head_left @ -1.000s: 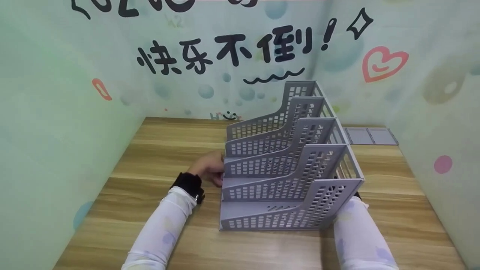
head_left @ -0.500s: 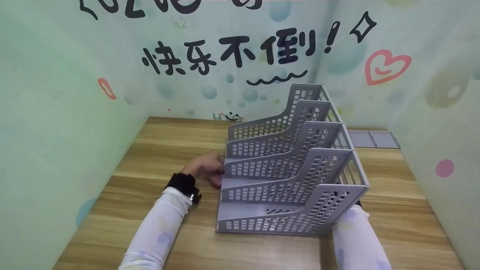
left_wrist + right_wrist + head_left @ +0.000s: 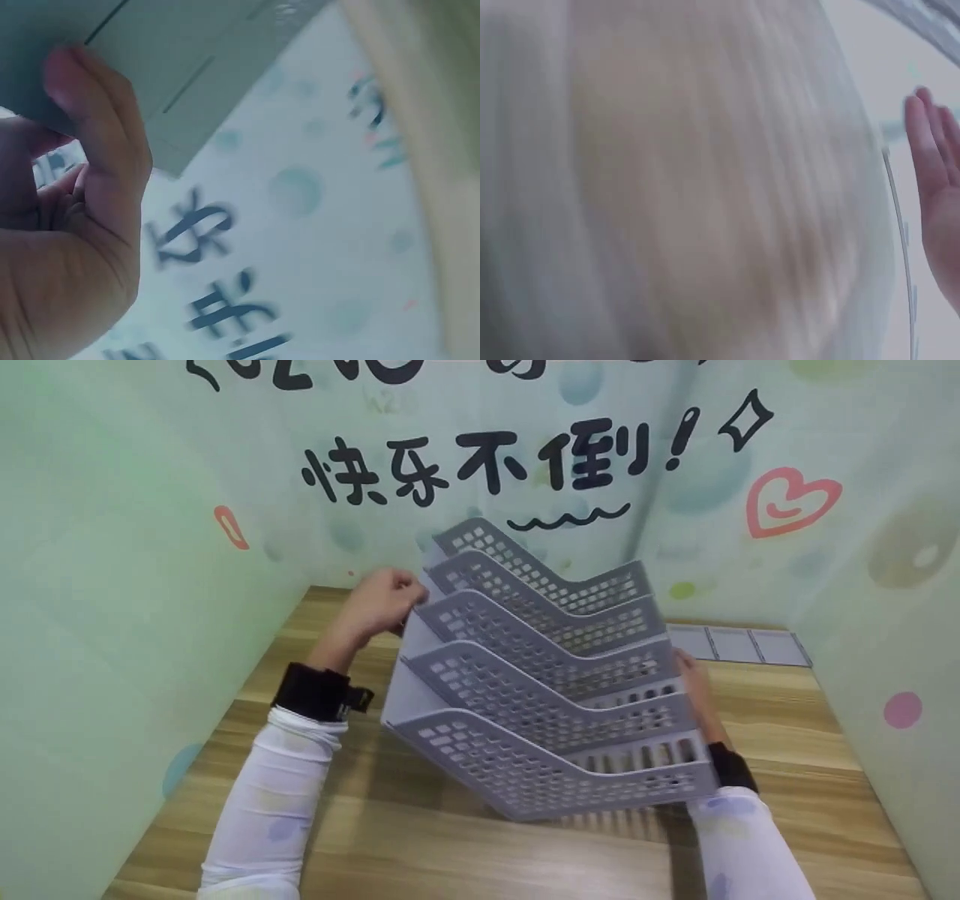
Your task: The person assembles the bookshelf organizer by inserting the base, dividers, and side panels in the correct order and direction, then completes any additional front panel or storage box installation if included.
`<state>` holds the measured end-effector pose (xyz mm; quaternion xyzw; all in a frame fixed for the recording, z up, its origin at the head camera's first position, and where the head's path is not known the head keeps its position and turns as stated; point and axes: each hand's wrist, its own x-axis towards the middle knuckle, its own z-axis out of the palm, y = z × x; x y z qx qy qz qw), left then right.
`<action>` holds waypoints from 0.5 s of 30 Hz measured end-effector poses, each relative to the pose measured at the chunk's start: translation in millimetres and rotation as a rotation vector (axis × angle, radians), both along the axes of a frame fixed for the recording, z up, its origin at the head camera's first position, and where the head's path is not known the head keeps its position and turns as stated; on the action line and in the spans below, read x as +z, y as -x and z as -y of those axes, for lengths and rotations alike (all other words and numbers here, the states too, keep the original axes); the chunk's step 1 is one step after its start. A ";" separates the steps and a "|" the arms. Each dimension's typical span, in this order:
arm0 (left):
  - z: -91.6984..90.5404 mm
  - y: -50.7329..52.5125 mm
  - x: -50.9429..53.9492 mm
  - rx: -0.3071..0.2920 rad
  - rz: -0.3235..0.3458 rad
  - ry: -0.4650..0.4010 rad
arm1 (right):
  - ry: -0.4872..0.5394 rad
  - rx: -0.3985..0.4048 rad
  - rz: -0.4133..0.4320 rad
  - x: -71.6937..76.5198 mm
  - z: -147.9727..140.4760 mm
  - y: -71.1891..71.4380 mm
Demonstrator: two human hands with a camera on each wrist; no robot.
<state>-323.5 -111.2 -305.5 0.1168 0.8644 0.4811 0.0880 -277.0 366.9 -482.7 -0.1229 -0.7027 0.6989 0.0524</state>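
Note:
A grey file rack (image 3: 525, 675) with perforated dividers stands tilted over the table in the head view, its left side raised and its right side low. My left hand (image 3: 382, 600) grips the raised left edge. In the left wrist view the curled fingers (image 3: 112, 127) lie against the rack's flat grey panel (image 3: 187, 67). At the rack's right side is my right hand (image 3: 694, 682), partly hidden behind it. The right wrist view is badly blurred, but the right fingers (image 3: 926, 142) look straight there, against a pale surface.
A flat grey panel (image 3: 742, 645) with several sections lies at the back right of the wooden table (image 3: 810, 735). Printed cloth walls (image 3: 480, 405) close in the back and both sides.
The rack has tipped to the right, its left edge lifting off the table and its tall ends swinging down. My left hand has risen with that edge. More of my right hand now shows.

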 end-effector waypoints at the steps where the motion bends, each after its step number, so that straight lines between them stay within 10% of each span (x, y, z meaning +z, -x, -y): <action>1: 0.6 -0.2 8.7 0.018 -0.035 0.033 | 0.059 -0.005 -0.006 3.3 -1.1 -1.2; 6: -8.0 -4.3 43.0 0.041 -0.135 0.227 | 0.261 0.008 -0.042 20.9 -10.7 -6.7; 11: -22.8 -17.0 65.1 0.043 -0.157 0.482 | 0.157 0.108 -0.077 32.0 -10.9 -6.7; 15: -39.9 -20.2 67.8 0.066 -0.131 0.529 | 0.003 0.177 -0.073 32.8 -7.3 -5.0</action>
